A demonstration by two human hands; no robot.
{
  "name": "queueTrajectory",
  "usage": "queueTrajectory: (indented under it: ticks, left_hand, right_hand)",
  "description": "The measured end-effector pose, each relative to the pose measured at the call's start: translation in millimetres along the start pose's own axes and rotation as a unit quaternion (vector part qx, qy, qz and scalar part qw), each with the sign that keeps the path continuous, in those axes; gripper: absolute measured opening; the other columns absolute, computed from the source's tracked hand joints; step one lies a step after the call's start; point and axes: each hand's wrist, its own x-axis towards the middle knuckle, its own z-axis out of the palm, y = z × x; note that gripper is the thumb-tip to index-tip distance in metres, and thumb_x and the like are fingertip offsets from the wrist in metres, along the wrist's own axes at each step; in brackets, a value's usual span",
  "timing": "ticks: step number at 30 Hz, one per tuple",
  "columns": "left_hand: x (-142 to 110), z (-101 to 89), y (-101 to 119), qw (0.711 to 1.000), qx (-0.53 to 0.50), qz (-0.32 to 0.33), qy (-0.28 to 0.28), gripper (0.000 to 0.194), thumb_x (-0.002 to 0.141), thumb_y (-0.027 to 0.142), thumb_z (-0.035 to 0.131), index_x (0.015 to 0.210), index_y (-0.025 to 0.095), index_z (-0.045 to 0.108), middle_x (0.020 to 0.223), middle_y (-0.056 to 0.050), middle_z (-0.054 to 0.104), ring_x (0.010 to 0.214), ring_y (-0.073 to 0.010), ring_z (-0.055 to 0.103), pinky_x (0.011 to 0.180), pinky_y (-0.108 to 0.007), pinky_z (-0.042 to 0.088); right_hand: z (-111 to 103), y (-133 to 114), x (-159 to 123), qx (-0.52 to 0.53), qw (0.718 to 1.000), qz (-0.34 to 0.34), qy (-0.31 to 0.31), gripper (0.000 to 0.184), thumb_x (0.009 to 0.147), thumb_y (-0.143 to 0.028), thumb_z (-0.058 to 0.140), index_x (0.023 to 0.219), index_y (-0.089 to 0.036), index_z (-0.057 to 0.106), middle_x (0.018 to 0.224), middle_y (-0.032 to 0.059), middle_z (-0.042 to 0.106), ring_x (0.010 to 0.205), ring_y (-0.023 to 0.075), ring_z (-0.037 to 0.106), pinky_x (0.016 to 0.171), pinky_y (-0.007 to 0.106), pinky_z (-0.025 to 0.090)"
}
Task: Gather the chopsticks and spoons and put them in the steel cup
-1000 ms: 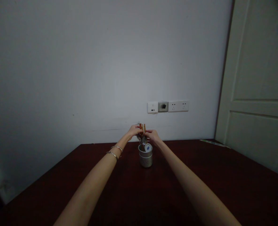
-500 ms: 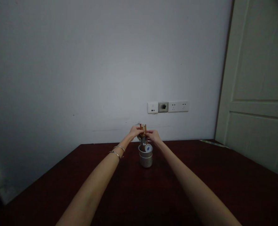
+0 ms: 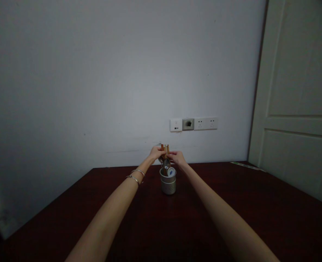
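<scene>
A metal utensil holder [image 3: 168, 186] stands upright on the dark red table [image 3: 139, 225]. Out of it rise several wooden chopsticks [image 3: 165, 148], a metal spoon [image 3: 166, 163] and a white spoon with a blue mark [image 3: 171, 171]. My left hand [image 3: 156, 152] is closed on the chopsticks from the left, near their upper ends. From the right, my right hand [image 3: 176, 157] pinches at the same bunch with its fingertips. Which sticks each hand grips is too small to make out. Two bangles [image 3: 135, 176] circle my left wrist.
Behind the table rises a pale wall [image 3: 122, 91] with a row of sockets and switches [image 3: 193, 124]. A light panelled door [image 3: 299, 109] stands at the right. A thin pale strip [image 3: 246, 166] lies along the table's back right edge.
Both hands stay at the chopsticks with hardly any movement. The whole view has shifted very slightly.
</scene>
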Motion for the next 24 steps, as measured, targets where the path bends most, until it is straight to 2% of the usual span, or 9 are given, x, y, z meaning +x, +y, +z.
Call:
queueTrajectory:
  ticks: [10,17,24]
  left_hand:
    - [-0.2,-0.2,-1.0,1.0,-0.011,-0.019,-0.009,0.017,0.061,0.025,0.068,0.06,0.009,0.064,0.053,-0.002,0.059,0.047,-0.0082,0.046,0.048,-0.021,0.034]
    - [2.9,-1.2,-7.3,1.0,-0.018,-0.02,-0.012,0.028,0.061,0.035,0.067,0.065,0.007,0.066,0.054,-0.003,0.059,0.046,-0.008,0.045,0.044,-0.02,0.03]
    - [5.8,0.1,-11.1,0.999,-0.045,-0.029,-0.008,0.026,0.062,0.033,0.067,0.057,0.009,0.061,0.052,-0.001,0.057,0.046,-0.0082,0.046,0.045,-0.02,0.032]
  right_hand:
    - [-2.7,1.3,-0.7,-0.012,1.0,0.003,-0.007,0.022,0.064,-0.011,0.062,0.085,-0.009,0.066,0.056,0.0029,0.066,0.049,0.012,0.059,0.048,0.021,0.048]
    - [-5.9,3.5,-2.8,-0.018,1.0,-0.002,-0.009,0.015,0.06,-0.01,0.063,0.075,-0.01,0.067,0.056,0.002,0.066,0.049,0.0125,0.059,0.047,0.02,0.047]
    - [-5.6,0.1,-6.5,-0.015,1.0,-0.006,-0.012,0.015,0.06,-0.009,0.064,0.074,-0.01,0.067,0.057,0.003,0.066,0.049,0.0133,0.059,0.05,0.022,0.048]
